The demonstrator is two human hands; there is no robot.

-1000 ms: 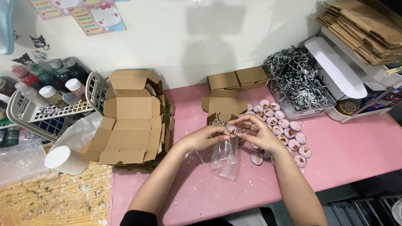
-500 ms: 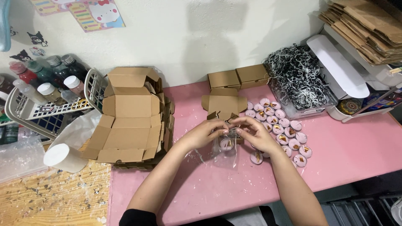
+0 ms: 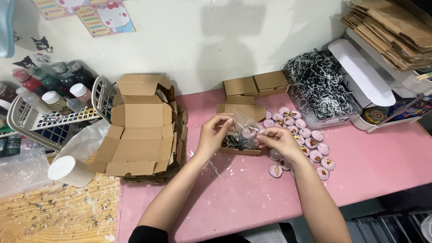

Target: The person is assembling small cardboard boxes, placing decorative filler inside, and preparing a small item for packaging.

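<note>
Both hands meet over the middle of the pink counter [image 3: 369, 166], just above a small open box [image 3: 240, 146] holding dark shredded paper. The left hand [image 3: 215, 135] has its fingers curled, thumb and fingertips pinching the upper left edge of a clear bag [image 3: 240, 123]. The right hand [image 3: 276, 140] is likewise nearly closed, thumb and forefinger pinching the bag's right side; a small pink round piece [image 3: 249, 132] shows through the plastic between the two hands. The bag hangs between the hands, over the box's far half; whether it touches the box cannot be told.

Right of the box and partly under the right hand lie many pink discs [image 3: 310, 141] spread flat on the counter, some with gold marks on top. Farther back stand two closed boxes [image 3: 256, 85] side by side against the wall, with an open flap box just near them. To the far right a clear tub [image 3: 321, 87] is heaped with black-and-white shred, and beyond it a white tray [image 3: 366, 78] sits beneath a stack of brown paper bags [image 3: 391, 27].

On the left a pile of flat cartons [image 3: 139, 130] rests at the counter's edge. Left of that a white basket [image 3: 49, 119] holds capped bottles [image 3: 54, 87], and a white cup [image 3: 72, 170] lies on its side near the pile.
</note>
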